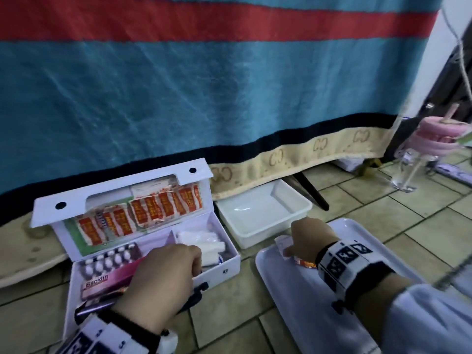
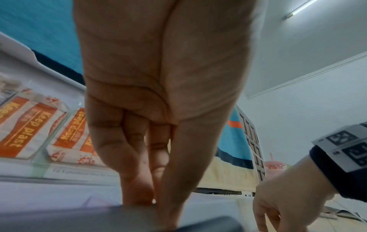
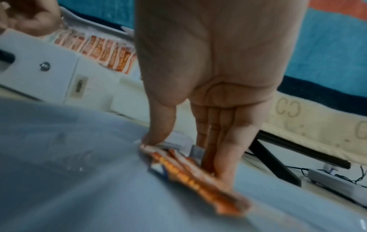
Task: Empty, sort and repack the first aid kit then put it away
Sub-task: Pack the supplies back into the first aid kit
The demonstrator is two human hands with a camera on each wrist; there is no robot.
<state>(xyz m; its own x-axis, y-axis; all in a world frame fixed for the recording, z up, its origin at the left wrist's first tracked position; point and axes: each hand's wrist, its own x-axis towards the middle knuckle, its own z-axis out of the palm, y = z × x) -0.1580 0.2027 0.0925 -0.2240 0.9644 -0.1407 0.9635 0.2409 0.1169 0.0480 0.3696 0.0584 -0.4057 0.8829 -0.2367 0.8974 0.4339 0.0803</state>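
Observation:
The white first aid kit (image 1: 224,270) stands open on the tiled floor, lid up. Orange plaster strips (image 1: 143,215) fill the lid pocket (image 2: 29,125). Inside lie a blister pack (image 1: 109,261), a pink Bacidin box (image 1: 107,282) and white gauze rolls (image 1: 201,241). My left hand (image 1: 196,261) reaches over the kit, and its thumb and fingers pinch the front wall (image 2: 157,204). My right hand (image 1: 287,249) is low over the white tray (image 1: 293,302). It pinches a bundle of orange plasters (image 3: 198,175) with a white packet (image 1: 282,242), which touches the tray.
An empty white tub (image 1: 263,215) sits behind the tray, against a hanging blue and red blanket (image 1: 229,98). A black furniture leg (image 1: 311,190) slants beside the tub. A glass jar with pink rings (image 1: 408,169) stands at the far right. A power strip (image 3: 337,185) lies on the floor.

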